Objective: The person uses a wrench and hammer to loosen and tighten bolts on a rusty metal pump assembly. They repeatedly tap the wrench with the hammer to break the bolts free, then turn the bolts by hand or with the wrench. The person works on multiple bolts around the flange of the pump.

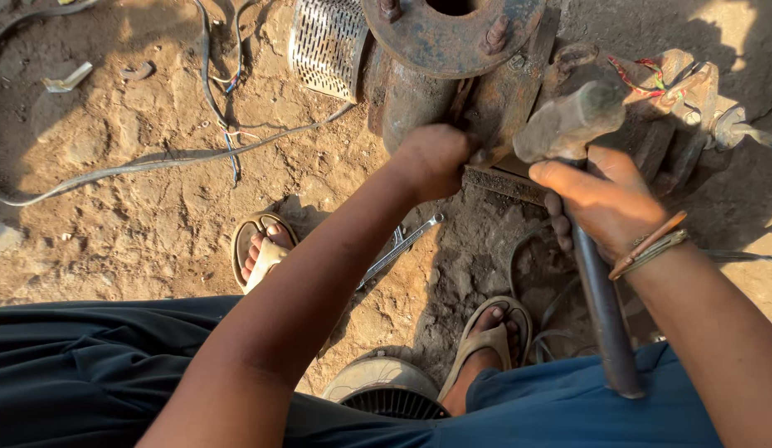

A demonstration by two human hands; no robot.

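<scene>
A wrench (400, 249) lies on the dirt ground (137, 207) at 6 o'clock of the left hand (431, 160), whose fingers are closed against the rusty pump housing (419, 91). The right hand (606, 199) grips a hammer (572, 124) at 3 o'clock; striking seems under way, needing good aim.

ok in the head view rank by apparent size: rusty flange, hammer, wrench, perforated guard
1. Hammer, longest, though nearest the camera.
2. Rusty flange, partly cut off.
3. Perforated guard, also cut off.
4. Wrench, slimmest, partly behind the arm.
</scene>
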